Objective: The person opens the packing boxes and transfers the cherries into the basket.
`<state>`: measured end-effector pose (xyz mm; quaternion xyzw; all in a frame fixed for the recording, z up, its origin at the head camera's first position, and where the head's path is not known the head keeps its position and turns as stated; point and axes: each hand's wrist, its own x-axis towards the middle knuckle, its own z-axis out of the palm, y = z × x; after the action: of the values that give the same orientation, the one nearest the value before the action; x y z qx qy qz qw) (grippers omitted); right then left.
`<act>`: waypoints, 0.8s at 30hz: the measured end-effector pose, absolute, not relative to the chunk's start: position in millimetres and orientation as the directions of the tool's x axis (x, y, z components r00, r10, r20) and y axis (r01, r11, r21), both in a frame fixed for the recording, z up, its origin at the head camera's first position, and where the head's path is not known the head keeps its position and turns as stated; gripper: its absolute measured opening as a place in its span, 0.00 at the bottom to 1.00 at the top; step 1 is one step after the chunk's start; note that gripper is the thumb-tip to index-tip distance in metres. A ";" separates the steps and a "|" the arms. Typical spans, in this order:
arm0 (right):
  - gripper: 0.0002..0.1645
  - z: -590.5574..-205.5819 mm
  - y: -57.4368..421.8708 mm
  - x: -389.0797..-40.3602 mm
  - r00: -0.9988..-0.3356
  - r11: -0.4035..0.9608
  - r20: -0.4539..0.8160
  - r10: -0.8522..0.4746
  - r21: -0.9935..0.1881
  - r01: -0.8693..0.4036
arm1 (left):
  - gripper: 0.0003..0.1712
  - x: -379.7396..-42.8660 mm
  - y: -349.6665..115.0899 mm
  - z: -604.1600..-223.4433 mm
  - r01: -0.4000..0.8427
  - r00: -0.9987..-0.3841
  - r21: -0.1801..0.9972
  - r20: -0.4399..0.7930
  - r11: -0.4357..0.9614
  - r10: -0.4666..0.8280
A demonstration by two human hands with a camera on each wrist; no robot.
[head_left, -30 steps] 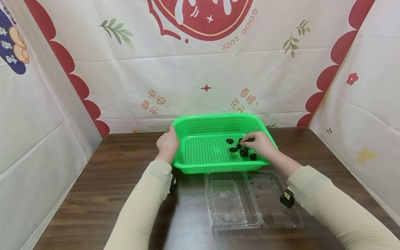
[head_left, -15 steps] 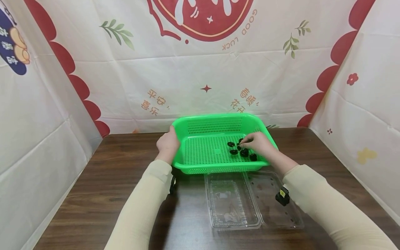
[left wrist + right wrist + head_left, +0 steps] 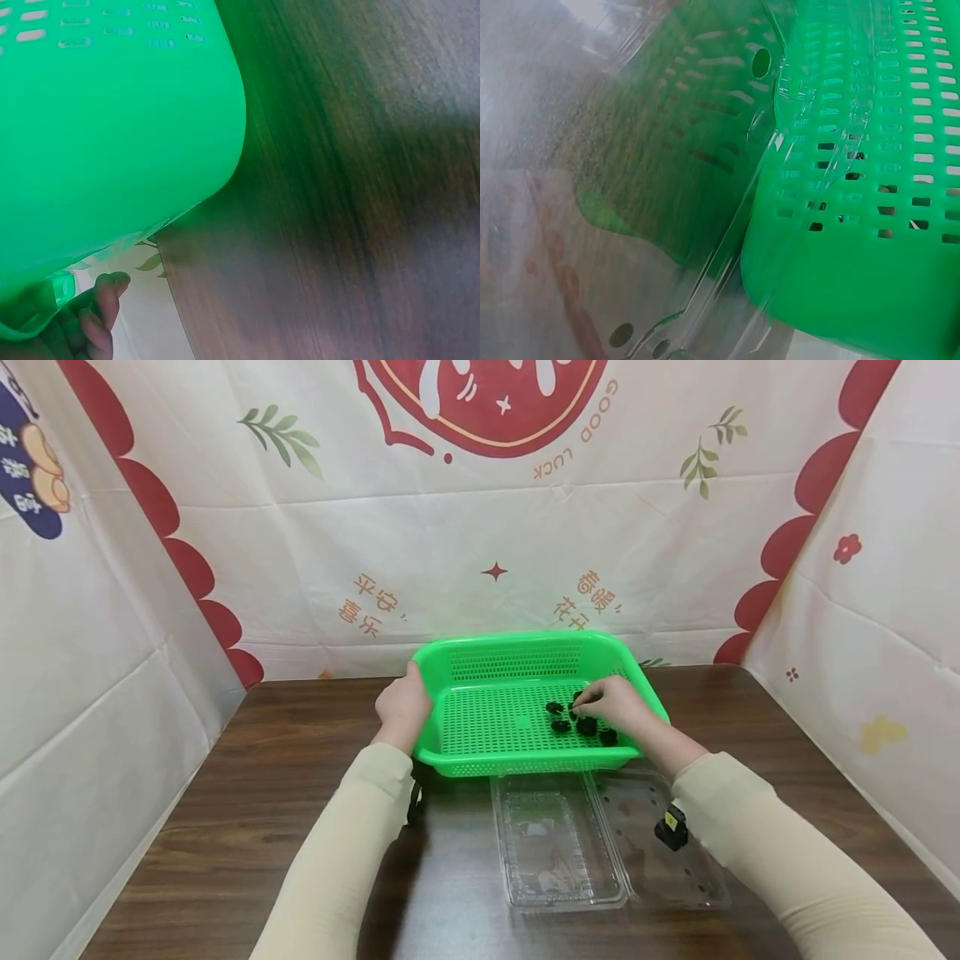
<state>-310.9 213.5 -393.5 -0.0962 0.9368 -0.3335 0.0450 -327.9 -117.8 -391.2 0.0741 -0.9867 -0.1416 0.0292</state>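
A green plastic basket (image 3: pixel 517 763) with perforated walls stands on the table. My left hand (image 3: pixel 403 703) grips its left rim, thumb on top; in the left wrist view the fingers (image 3: pixel 107 304) show curled under the rim. Inside, toward the right, lie several small glossy black pieces (image 3: pixel 587 727), too small for their kind to show. Over them, my right hand (image 3: pixel 619 700) reaches across the basket's right side and pinches a small black piece (image 3: pixel 573 713) between thumb and forefinger. The right wrist view shows the basket's outer wall (image 3: pixel 840 277), not the hand.
Just in front of the basket lies an open clear plastic box (image 3: pixel 555 852). Its clear lid (image 3: pixel 660 868), dotted with small holes, lies folded out to the right beneath my right forearm. Printed white cloth (image 3: pixel 495 535) hangs behind the brown table (image 3: pixel 285 827) and along both sides.
My right forearm has swung slightly left, while its fingertips stay over the black pieces. Two loose black pieces have shifted a little toward the front. My left hand and the basket stay put.
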 end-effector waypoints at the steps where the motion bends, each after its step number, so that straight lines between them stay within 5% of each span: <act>1: 0.11 -393.9 213.7 -311.0 -0.977 0.760 -0.022 -0.212 -0.632 -0.150 | 0.36 -328.0 -117.9 -391.6 -0.137 -0.988 0.283 0.035 0.949 -0.153; 24: 0.12 -392.3 213.1 -309.8 -0.972 0.770 -0.047 -0.231 -0.619 -0.154 | 0.35 -328.6 -119.4 -392.4 -0.126 -0.988 0.308 0.042 0.943 -0.146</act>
<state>-309.8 213.1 -392.3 -0.1025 0.9388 -0.3233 0.0601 -328.6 -119.4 -392.4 0.0692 -0.9851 -0.1541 0.0321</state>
